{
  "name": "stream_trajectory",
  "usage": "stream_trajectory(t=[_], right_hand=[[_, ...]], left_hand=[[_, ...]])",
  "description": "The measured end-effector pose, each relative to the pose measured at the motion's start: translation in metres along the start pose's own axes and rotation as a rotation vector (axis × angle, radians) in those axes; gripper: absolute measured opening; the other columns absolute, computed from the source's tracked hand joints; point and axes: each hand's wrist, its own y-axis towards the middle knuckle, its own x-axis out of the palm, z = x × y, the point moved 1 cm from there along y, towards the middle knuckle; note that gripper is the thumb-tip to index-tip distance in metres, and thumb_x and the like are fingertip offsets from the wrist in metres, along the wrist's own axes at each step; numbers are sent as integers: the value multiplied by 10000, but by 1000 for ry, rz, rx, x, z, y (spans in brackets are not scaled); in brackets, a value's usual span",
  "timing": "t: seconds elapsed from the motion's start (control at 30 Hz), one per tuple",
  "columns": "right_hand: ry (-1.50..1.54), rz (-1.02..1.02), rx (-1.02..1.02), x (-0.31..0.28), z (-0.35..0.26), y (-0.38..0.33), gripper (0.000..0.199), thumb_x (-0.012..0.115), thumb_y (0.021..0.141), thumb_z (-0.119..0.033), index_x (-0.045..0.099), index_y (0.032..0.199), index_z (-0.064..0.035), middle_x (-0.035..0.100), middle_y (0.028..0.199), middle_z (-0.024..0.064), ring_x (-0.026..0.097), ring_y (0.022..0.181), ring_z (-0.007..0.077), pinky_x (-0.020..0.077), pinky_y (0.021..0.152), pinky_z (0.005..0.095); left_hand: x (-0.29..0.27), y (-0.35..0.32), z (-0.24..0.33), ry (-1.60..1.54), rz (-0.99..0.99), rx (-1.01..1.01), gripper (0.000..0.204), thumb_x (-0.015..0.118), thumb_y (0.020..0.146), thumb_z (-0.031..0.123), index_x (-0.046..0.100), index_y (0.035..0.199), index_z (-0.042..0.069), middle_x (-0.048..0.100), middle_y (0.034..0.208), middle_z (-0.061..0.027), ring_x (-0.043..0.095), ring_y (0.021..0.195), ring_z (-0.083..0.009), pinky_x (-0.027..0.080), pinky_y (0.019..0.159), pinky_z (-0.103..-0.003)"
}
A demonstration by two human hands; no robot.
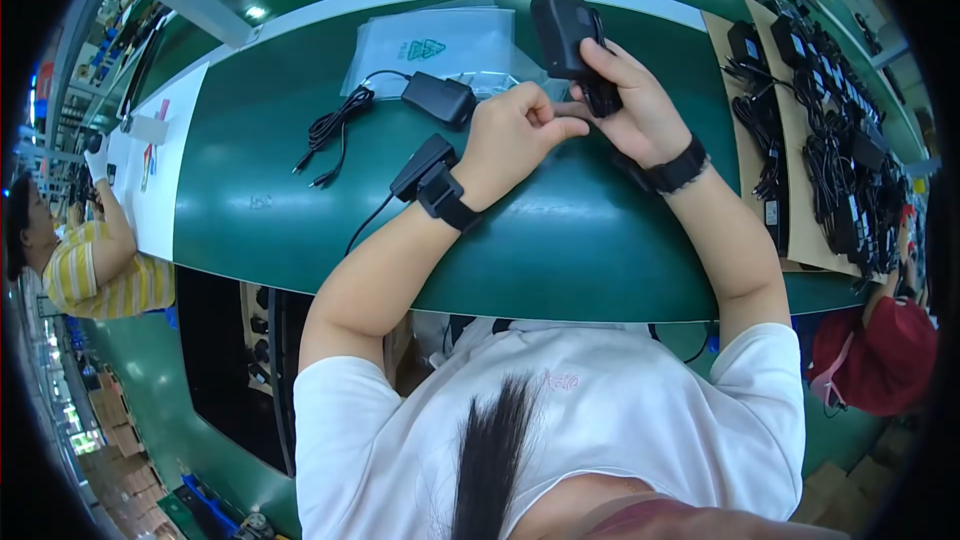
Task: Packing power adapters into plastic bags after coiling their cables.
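Observation:
My right hand point(648, 110) is closed around a black power adapter point(562, 35), its thumb pressed on the side and a dark lower part showing by the palm. Beside it, my left hand point(512, 140) has curled fingers and a thumb pointing at the right hand's fingers; whatever it may pinch is hidden. Left of that hand, a second black adapter point(440, 100) lies on the green table with its bundled black cable point(340, 125). Under it rests a clear plastic bag point(430, 40) with a green printed mark.
Cardboard trays point(800, 190) at the right carry many black adapters and cables point(835, 150). A white board point(165, 170) covers the table's left end. A co-worker in a yellow striped shirt point(105, 265) is at the left, another person in red point(875, 360) at the right. Black wristbands point(680, 168) circle my wrists.

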Motion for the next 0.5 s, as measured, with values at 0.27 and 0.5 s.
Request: stream_trajectory(t=[0.27, 0.5], right_hand=[[-932, 15, -579, -11, -16, -6, 539, 703, 754, -189, 458, 1200, -11, 581, 952, 59, 582, 781, 142, 459, 705, 211], [-1600, -136, -721, 26, -9, -28, 432, 701, 696, -101, 502, 1072, -31, 568, 972, 170, 571, 865, 333, 470, 757, 321]], left_hand=[[-31, 20, -1, -336, 248, -237, 321, 677, 798, 204, 443, 633, 59, 447, 540, 45, 361, 485, -19, 292, 429, -175], [-32, 17, 21, -120, 252, 26, 189, 624, 828, 221, 609, 811, 34, 591, 633, -49, 544, 538, -117, 429, 500, -240]])
